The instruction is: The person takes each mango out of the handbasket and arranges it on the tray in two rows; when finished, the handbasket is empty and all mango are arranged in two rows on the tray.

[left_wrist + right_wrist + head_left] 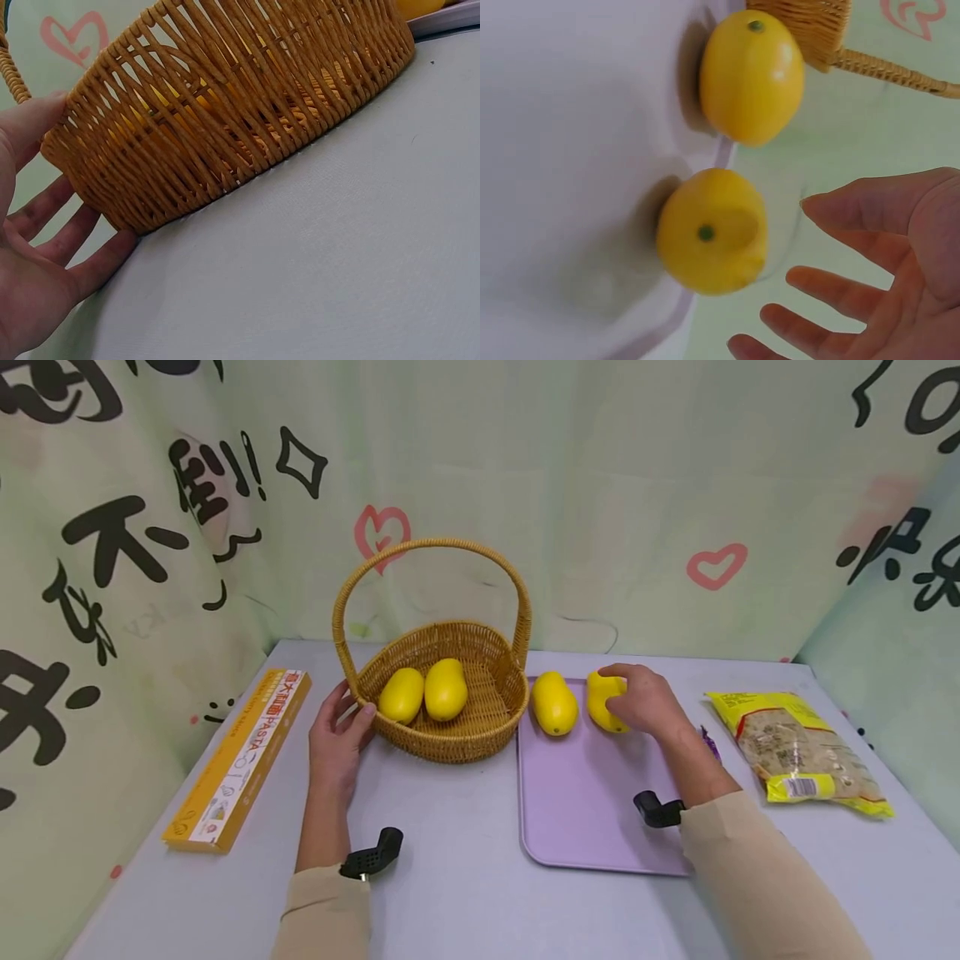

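My left hand point(341, 739) grips the left end of the wicker basket point(457, 749), the thumb at its rim and the other fingers against the side. Two smooth yellow oblong fruits point(446, 690) lie in the basket, towards its left. On the lilac tray point(558, 827) to the right are two more such fruits. The left one point(555, 703) lies near the basket. Over the other fruit point(711, 232) reaches my right hand point(648, 702), thumb and fingers spread; a gap shows between fingertips and fruit in the right wrist view.
A long orange pasta box point(238, 760) lies at the left of the table. At the right is a yellow and clear plastic bag point(798, 747) of brownish food. A small purple item point(708, 743) shows partly behind my right wrist. The tall basket handle point(450, 543) arches up before the curtain.
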A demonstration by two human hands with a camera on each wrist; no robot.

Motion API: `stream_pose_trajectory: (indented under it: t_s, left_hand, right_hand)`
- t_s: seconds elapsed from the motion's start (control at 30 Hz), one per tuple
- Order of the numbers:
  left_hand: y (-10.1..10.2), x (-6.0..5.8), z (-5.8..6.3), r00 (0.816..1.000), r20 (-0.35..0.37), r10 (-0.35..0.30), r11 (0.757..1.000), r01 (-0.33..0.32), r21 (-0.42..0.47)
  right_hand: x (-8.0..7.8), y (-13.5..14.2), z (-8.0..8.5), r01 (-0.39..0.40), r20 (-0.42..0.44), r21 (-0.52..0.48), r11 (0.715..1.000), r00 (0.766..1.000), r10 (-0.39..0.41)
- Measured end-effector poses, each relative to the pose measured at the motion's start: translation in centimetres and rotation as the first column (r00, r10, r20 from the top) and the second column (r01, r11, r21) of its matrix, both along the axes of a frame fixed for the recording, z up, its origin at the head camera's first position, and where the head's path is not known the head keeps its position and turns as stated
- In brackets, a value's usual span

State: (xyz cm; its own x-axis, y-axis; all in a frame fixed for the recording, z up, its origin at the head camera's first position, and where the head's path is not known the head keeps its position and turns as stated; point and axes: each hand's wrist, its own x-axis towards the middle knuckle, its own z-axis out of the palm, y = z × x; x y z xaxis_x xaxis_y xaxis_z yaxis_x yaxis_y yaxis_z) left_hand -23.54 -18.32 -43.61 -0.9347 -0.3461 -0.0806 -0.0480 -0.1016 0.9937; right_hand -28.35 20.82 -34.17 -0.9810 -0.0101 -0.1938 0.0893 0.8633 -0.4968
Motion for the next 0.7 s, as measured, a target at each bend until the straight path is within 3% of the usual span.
stream_pose_trajectory:
  t_s: [0.27,0.7]
  left_hand:
    - [-0.2,0.1,0.4,1.0,0.005,0.0,1.0,0.0,-0.002]
    - [0.1,0.1,0.3,1.0,0.011,0.004,1.0,-0.004,0.015]
  right_hand:
    - [0.6,-2.0,2.9,-0.07,-0.132,-0.043,0.997,0.989,0.063]
    - [1.2,-5.1,6.2,-0.145,-0.2,-0.177,0.973,0.974,0.109]
